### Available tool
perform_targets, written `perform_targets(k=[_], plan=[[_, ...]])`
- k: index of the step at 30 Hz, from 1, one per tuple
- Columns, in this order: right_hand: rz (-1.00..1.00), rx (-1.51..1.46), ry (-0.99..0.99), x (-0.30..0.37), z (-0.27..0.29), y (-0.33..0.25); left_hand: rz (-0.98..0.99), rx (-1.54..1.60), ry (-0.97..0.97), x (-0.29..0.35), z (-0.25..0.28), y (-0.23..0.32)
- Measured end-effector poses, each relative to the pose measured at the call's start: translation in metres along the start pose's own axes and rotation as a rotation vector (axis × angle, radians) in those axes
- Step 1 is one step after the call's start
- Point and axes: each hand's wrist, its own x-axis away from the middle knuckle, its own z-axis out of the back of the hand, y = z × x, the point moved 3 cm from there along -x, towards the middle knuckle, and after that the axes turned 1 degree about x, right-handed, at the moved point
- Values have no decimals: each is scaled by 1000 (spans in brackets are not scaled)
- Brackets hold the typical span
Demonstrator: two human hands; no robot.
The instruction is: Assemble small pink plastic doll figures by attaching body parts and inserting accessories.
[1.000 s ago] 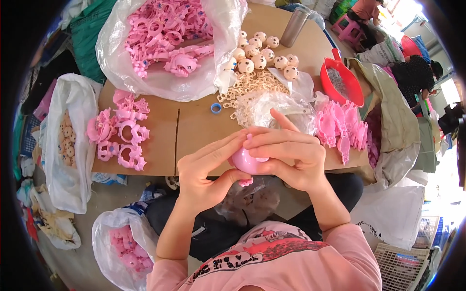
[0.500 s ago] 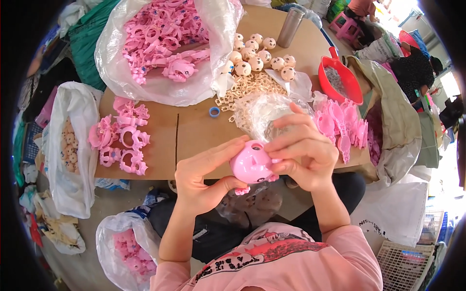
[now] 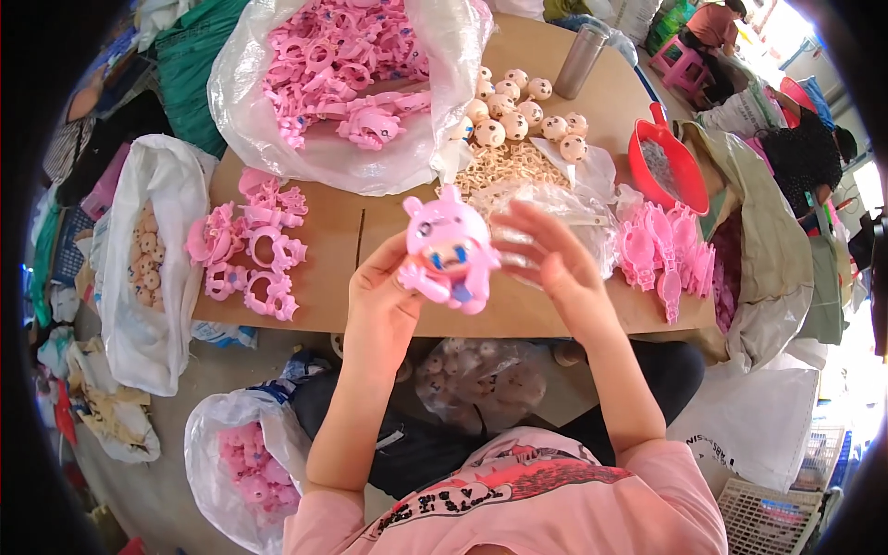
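Note:
A pink plastic animal toy (image 3: 450, 231) with small ears and a dark printed eye is held above the table's near edge. My left hand (image 3: 381, 294) grips it from the left side, thumb and fingers around its edge. A cream piece with blue marks shows in the toy's opening. Just right of the toy, my right hand (image 3: 562, 254) has its fingers apart and holds nothing. Beyond that hand lies crumpled clear plastic (image 3: 578, 211), next to a heap of small cream link-like pieces (image 3: 518, 169).
A large plastic bag (image 3: 242, 111) of pink parts stands at the back left. Pink ring-shaped parts (image 3: 268, 254) lie left, long pink pieces (image 3: 664, 242) right. Round cream heads (image 3: 514, 120), a metal flask (image 3: 583, 63) and a red dustpan-like scoop (image 3: 680, 180) sit further back.
The toy has moved up and left and turned, so its opening now shows. My right hand has let go of it and opened. The view has shifted slightly.

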Motion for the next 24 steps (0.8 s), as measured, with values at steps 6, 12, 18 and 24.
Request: perform_targets(k=[6, 12, 18, 24], plan=[[-347, -66, -55, 13, -31, 21, 60, -37, 49, -2, 7, -5], [-407, -31, -33, 11, -28, 16, 27, -74, -10, -3, -5, 6], [-358, -39, 1, 15, -27, 14, 62, -97, -79, -2, -3, 4], [-354, -94, 53, 15, -30, 13, 56, -162, -72, -1, -4, 4]])
